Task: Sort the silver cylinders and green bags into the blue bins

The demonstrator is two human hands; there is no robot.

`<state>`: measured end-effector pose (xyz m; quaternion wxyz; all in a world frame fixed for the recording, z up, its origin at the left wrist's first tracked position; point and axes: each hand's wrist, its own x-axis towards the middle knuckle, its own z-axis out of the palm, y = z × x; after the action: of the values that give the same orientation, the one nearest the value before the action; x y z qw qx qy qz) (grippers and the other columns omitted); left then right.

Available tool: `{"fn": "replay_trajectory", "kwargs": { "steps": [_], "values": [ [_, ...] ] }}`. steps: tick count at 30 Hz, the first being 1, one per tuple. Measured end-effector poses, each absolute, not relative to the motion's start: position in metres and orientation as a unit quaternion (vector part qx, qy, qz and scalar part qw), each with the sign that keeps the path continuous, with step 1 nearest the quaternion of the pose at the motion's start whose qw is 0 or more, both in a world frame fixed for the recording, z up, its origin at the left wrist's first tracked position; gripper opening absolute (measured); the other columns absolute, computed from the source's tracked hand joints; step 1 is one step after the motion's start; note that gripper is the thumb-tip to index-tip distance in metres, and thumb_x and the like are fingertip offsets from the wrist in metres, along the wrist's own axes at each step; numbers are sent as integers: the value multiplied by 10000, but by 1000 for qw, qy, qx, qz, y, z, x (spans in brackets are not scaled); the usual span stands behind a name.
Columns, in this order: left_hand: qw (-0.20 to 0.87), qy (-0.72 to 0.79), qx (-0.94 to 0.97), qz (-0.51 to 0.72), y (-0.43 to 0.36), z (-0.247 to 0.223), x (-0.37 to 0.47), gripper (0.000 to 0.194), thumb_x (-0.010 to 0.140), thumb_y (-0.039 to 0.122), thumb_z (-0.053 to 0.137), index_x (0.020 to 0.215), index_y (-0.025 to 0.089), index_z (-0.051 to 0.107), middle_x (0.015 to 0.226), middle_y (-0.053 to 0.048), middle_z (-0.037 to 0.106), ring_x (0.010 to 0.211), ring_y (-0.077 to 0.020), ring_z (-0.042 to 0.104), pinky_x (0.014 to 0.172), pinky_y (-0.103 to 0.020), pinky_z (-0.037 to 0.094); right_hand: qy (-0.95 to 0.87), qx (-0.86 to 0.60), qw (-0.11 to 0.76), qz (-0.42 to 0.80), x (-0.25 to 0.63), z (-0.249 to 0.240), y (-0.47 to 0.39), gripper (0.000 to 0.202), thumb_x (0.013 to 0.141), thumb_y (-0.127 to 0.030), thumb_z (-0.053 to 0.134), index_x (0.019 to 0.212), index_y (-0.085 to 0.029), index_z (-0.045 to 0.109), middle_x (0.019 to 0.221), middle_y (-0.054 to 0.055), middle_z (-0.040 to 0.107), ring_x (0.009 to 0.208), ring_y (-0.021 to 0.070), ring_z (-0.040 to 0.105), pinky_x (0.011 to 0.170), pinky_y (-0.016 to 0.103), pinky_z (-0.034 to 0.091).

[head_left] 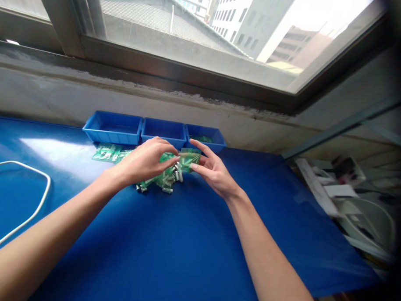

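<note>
A small see-through green plastic bag [189, 159] with pale pieces showing inside is held up between my hands. My right hand [216, 172] grips its right side, thumb in front and some fingers behind, with the forefinger stretched upward. My left hand [149, 159] has thumb and fingertips pinched together at the bag's left edge. Beneath the hands lies a pile of small silver and white cylindrical parts [169, 182] mixed with more green bags. To the left, partly behind my left hand, other filled green bags [105, 152] rest flat on the table.
Three joined blue bins [117, 136] stand along the wall at the back of the blue table [171, 246]; the right one holds some green bags [202, 138]. A white cable [44, 193] curves across the left. A window [192, 23] is above, and cluttered items [346, 195] lie beyond the right edge.
</note>
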<state>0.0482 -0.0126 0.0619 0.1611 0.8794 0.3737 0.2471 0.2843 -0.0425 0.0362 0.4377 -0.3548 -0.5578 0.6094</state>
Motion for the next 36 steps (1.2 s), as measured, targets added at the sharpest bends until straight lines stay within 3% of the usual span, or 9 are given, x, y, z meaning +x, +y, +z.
{"fn": "replay_trajectory", "kwargs": {
  "steps": [5, 10, 15, 18, 21, 23, 27, 31, 36],
  "values": [
    [233, 412, 820, 321, -17, 69, 54, 331, 964, 426, 591, 906, 175, 799, 928, -50, 807, 854, -208, 726, 769, -287, 515, -566, -373, 434, 594, 275, 31, -42, 863, 772, -315, 878, 1516, -276, 442, 1130, 47, 790, 1030, 229, 762, 1009, 405, 591],
    [271, 431, 790, 341, -20, 75, 55, 408, 944, 501, 609, 848, 157, 806, 871, -53, 807, 821, -210, 728, 747, -273, 525, -549, -408, 474, 554, 269, 26, -41, 823, 692, -341, 930, 1400, -275, 517, 969, 10, 798, 891, 218, 788, 904, 370, 638],
    [263, 435, 792, 339, -16, 75, 50, 320, 908, 447, 660, 868, 171, 816, 898, -49, 813, 831, -214, 736, 753, -278, 534, -507, -472, 528, 491, 270, 20, -37, 624, 623, -404, 963, 1034, -267, 514, 721, -54, 734, 606, 198, 755, 568, 280, 626],
    [228, 443, 808, 315, -12, 72, 46, 272, 907, 398, 655, 883, 181, 818, 919, -49, 815, 833, -217, 738, 758, -291, 532, -459, -496, 588, 443, 274, 18, -32, 577, 619, -411, 964, 810, -246, 445, 604, -78, 653, 559, 181, 734, 517, 239, 590],
    [178, 457, 821, 292, -9, 69, 41, 294, 928, 387, 612, 935, 180, 821, 980, -68, 812, 895, -253, 742, 805, -335, 542, -418, -488, 641, 420, 278, 17, -27, 444, 643, -367, 955, 759, -214, 554, 697, -30, 716, 739, 172, 778, 707, 243, 632],
    [147, 469, 827, 271, -7, 66, 38, 316, 935, 397, 591, 968, 182, 821, 1022, -84, 806, 966, -286, 736, 858, -374, 549, -395, -468, 659, 436, 281, 19, -24, 355, 670, -333, 937, 869, -209, 670, 873, 12, 783, 953, 182, 782, 892, 268, 622],
    [113, 475, 841, 231, -4, 62, 34, 327, 940, 397, 571, 1027, 195, 814, 1082, -96, 796, 1091, -313, 705, 979, -412, 542, -413, -438, 644, 473, 285, 23, -24, 500, 692, -268, 906, 1157, -267, 722, 1208, 39, 773, 1219, 221, 706, 1078, 361, 553],
    [118, 453, 859, 208, -2, 58, 32, 351, 943, 385, 583, 1142, 181, 788, 1165, -104, 781, 1176, -309, 670, 1056, -417, 519, -478, -442, 594, 472, 287, 25, -27, 396, 738, -307, 864, 1121, -264, 771, 1292, 54, 745, 1148, 250, 733, 1019, 397, 573],
    [114, 452, 867, 176, 1, 50, 32, 421, 918, 451, 650, 1218, 178, 763, 1194, -134, 769, 1211, -315, 656, 1058, -419, 520, -517, -474, 572, 426, 289, 20, -26, 201, 804, -343, 812, 964, -221, 811, 1046, 55, 803, 885, 185, 750, 796, 305, 578]
  ]
}}
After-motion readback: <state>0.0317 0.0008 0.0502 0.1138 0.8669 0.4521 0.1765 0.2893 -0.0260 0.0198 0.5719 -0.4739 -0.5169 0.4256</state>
